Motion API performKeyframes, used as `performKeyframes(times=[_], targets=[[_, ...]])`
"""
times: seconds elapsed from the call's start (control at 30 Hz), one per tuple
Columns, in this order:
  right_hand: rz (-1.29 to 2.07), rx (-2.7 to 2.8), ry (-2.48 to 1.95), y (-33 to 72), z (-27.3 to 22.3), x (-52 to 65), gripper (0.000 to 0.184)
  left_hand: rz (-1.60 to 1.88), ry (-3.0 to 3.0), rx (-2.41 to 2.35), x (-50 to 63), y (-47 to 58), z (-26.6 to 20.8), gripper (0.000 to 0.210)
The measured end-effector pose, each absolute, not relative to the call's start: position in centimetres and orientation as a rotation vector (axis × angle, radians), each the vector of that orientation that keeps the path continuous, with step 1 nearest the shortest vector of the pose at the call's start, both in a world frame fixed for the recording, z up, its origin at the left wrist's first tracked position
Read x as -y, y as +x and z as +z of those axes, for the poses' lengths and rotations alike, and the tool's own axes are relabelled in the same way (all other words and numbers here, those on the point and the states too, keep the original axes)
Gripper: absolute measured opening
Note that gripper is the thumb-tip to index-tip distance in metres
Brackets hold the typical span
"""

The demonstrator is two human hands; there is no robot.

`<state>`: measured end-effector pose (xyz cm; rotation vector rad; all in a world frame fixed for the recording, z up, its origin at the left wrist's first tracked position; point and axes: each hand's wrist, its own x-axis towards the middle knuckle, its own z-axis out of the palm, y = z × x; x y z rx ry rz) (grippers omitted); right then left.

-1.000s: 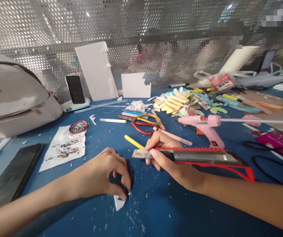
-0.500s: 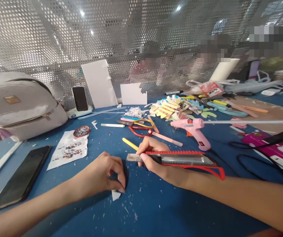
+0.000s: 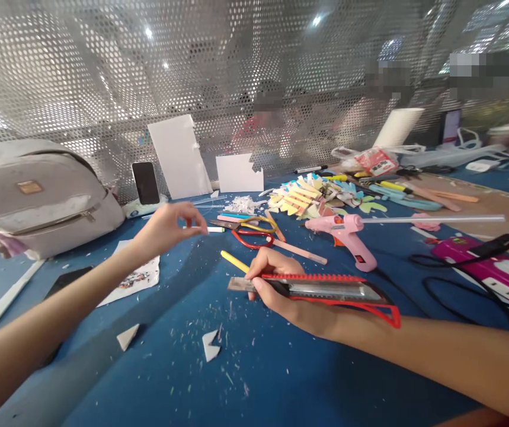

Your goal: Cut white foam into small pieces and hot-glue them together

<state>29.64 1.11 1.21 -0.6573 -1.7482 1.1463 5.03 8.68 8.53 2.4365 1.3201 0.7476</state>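
Observation:
My right hand [image 3: 276, 279] grips a red utility knife [image 3: 329, 290], its blade extended and pointing left above the blue table. My left hand [image 3: 169, 224] is raised over the table, thumb and forefinger curled together in a ring; whatever may be between the tips is too small to make out. Behind its fingertips lies a white marker with a green end [image 3: 216, 229]. A notched white scrap [image 3: 210, 346] rests below the knife blade, among tiny shavings. Another white scrap, roughly triangular [image 3: 128, 337], lies near my left forearm.
Red-and-gold scissors [image 3: 254, 228], a yellow marker [image 3: 233, 260] and a pink glue gun [image 3: 341, 231] lie beyond my right hand. Behind them is a pile of coloured paper cutouts [image 3: 301, 196]. A backpack [image 3: 36, 201] stands left; a magenta power strip [image 3: 480, 267] with black cables lies right.
My left hand has lifted off the notched scrap and moved up and left, towards the white marker. The notched and triangular scraps now show. My right hand holds the knife in almost the same place.

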Motion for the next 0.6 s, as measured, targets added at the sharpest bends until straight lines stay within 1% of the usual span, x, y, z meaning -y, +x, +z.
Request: performKeyframes(times=[0.13,0.23,0.3,0.33,0.47,0.5,0.57,0.6], targets=[[1.129,1.747,-0.663,29.5,1.2,-1.0,0.006,0.874,2.465,-1.334,-16.2,7.4,8.7,0.014],[1.113,1.751,-0.650,29.5,1.1,-1.0,0.004,0.922,2.489,-1.333,-20.8,10.3,7.5,0.011],[1.114,1.762,-0.657,29.6,1.0,-1.0,0.004,0.932,2.504,-1.342,-22.9,12.1,6.6,0.013],[1.118,1.767,-0.664,29.7,0.9,-1.0,0.004,0.923,2.513,-1.339,-23.7,12.8,6.3,0.017],[1.141,1.778,-0.682,29.8,0.5,-1.1,0.006,0.886,2.561,-1.290,-24.5,14.0,5.8,0.047],[1.143,1.767,-0.676,29.8,0.3,-1.1,0.007,0.873,2.578,-1.269,-24.2,13.9,5.9,0.051],[1.147,1.746,-0.664,29.8,0.0,-1.2,0.008,0.835,2.617,-1.214,-22.8,13.2,6.1,0.050],[1.148,1.740,-0.659,29.8,-0.1,-1.2,0.008,0.808,2.636,-1.181,-21.7,12.7,6.3,0.045]])
